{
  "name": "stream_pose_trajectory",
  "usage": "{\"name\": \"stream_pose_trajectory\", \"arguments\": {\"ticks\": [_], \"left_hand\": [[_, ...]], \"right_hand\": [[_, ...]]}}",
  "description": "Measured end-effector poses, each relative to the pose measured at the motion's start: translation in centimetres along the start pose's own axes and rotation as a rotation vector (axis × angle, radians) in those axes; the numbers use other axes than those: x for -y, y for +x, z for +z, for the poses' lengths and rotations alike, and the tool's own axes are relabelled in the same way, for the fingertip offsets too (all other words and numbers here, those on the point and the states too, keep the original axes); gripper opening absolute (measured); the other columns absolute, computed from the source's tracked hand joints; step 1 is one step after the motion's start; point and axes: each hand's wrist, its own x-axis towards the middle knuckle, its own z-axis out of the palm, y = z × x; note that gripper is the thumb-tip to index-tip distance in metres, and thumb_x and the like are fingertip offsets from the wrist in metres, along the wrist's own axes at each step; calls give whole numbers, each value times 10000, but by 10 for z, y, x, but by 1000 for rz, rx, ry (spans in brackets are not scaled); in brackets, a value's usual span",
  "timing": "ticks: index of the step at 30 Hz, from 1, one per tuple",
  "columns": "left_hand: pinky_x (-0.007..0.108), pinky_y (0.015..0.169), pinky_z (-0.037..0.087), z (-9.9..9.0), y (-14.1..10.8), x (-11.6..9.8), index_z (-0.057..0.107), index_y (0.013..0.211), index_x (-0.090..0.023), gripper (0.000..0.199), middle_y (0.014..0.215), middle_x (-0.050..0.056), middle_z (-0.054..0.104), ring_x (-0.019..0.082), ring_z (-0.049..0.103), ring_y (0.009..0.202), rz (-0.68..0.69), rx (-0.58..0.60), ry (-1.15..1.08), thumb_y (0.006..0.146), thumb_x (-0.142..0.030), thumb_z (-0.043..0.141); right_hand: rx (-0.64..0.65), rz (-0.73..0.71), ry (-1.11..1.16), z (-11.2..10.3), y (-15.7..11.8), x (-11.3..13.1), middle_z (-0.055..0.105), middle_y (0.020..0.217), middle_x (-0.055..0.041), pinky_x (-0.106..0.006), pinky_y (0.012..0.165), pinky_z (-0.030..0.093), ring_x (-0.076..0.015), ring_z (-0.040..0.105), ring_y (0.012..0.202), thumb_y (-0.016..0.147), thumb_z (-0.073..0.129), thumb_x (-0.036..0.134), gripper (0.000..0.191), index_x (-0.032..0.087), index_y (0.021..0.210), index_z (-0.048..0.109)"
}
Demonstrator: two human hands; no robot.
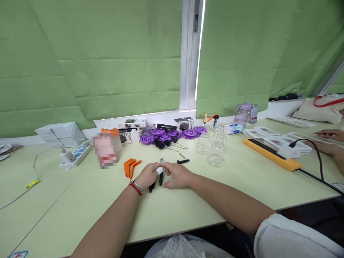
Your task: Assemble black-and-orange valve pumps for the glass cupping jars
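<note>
My left hand (148, 176) is closed, its thumb wrapped in a white covering and pressed towards my right fingertips. My right hand (179, 175) is pinched from the other side. Between them is a slim black rod (161, 179), with thin silver metal pieces (161, 161) showing just above the fingers; whether these are joined is hidden. More black rods (152, 186) lie partly under my left hand. Orange angled levers (131, 167) lie to its left. Beyond my right hand are a short black rod (183, 161) and a small spring (182, 156).
Purple wheel-shaped parts (159, 133) and cup holder boxes (184, 124) stand along the wall. Clear glass vessels (215, 157) are right of centre. A white power strip (76, 156) is left, an orange one (271, 154) right. Another person's hands (329, 143) are at the right edge.
</note>
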Motion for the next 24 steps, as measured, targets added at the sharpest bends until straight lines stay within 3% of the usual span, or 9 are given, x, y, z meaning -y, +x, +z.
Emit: {"name": "stream_pose_trajectory", "arguments": {"ticks": [4, 8, 14, 20, 24], "left_hand": [[280, 721, 436, 0, 0, 1, 642, 879, -170, 251, 840, 44, 655, 180, 574, 780, 33, -12, 94, 790, -283, 437], [280, 664, 438, 1, 0, 4, 619, 880, -167, 209, 802, 42, 654, 171, 574, 717, 10, -40, 175, 763, -260, 472], [267, 610, 411, 2, 1, 7, 616, 822, -173, 151, 764, 40, 643, 167, 565, 676, -3, -73, 279, 721, -195, 506], [269, 617, 394, -3, 2, 5, 633, 739, -157, 94, 823, 74, 640, 180, 561, 713, -149, -180, 431, 688, -194, 564], [268, 616, 394, -8, 2, 5, 634, 720, -153, 109, 824, 78, 649, 180, 564, 705, -241, -190, 448, 698, -249, 587]], "right_hand": [[10, 55, -41, 3, -1, 2, 569, 772, 4, -238, 517, 281, -140, 503, 642, 573, 712, 543, 558, 201, 965, 512], [-33, 86, -98, 12, 0, 7, 609, 823, -34, -254, 541, 294, -183, 551, 697, 572, 682, 606, 629, 191, 1018, 523], [-80, 82, -130, 18, 0, 9, 634, 843, -43, -274, 567, 318, -205, 576, 739, 642, 634, 561, 525, 195, 1005, 540], [-85, 63, -145, 18, 1, 9, 638, 920, -56, -293, 621, 370, -224, 593, 799, 626, 640, 600, 602, 200, 1067, 554], [-84, 40, -147, 20, 1, 7, 632, 1003, -87, -330, 702, 410, -259, 595, 891, 618, 617, 668, 687, 192, 1109, 553]]}}
